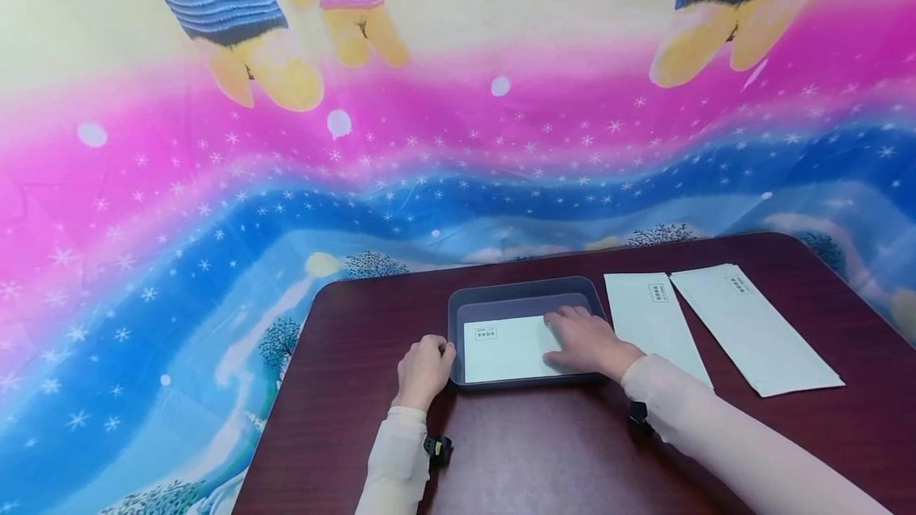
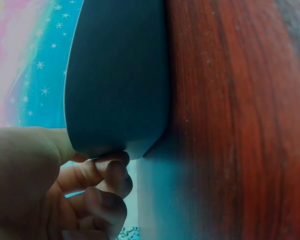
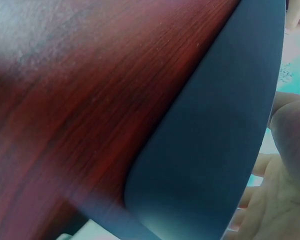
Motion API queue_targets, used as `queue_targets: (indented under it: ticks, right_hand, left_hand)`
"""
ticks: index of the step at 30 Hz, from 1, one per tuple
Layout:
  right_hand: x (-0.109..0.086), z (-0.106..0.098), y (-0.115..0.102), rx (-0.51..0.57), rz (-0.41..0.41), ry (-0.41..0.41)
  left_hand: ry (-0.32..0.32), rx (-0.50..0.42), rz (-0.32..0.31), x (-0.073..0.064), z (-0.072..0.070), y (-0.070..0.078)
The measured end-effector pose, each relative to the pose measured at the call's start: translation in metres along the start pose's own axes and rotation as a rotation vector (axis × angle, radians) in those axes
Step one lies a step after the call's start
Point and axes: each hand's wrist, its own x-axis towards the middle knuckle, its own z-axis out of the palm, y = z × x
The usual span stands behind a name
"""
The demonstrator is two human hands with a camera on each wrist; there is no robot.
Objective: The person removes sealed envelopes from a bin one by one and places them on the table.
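A shallow grey tray (image 1: 525, 288) stands on the table with a pale envelope (image 1: 504, 352) lying flat in it, a small printed box at its upper left. My left hand (image 1: 422, 370) holds the tray's left edge. The left wrist view shows the thumb reaching behind the wall of the tray (image 2: 120, 75), while the curled fingers (image 2: 107, 200) stay on the outside. Over the envelope's right end lies my right hand (image 1: 583, 340), thumb and fingers spread, covering that end. From the right wrist, the tray wall (image 3: 205, 120) hides the fingertips.
Right of the tray, two more pale envelopes or envelope stacks lie side by side: a nearer one (image 1: 647, 320) and a farther one (image 1: 758, 332). The dark red wooden table (image 1: 529, 451) has rounded far corners. Behind it hangs a printed cloth (image 1: 458, 141).
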Motion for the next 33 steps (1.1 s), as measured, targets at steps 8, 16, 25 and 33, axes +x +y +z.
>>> queue_targets:
  ticks: [8, 16, 25, 33]
  right_hand:
    - [0.0002, -0.0032, 0.0013, 0.016, -0.006, -0.073]
    - [0.0015, -0.0028, 0.0032, 0.034, 0.0, -0.077]
    - [0.0026, 0.003, 0.0048, 0.009, 0.023, -0.024]
    - [0.002, 0.0028, 0.0019, -0.022, 0.031, -0.012]
  left_hand:
    - [0.002, 0.004, 0.002, -0.0002, 0.0, 0.0007]
    - [0.0, 0.003, 0.002, -0.0002, -0.0004, 0.0015]
    - [0.008, 0.013, -0.001, 0.0004, 0.0003, 0.0007]
    - [0.016, 0.024, -0.006, 0.0008, 0.0011, 0.0009]
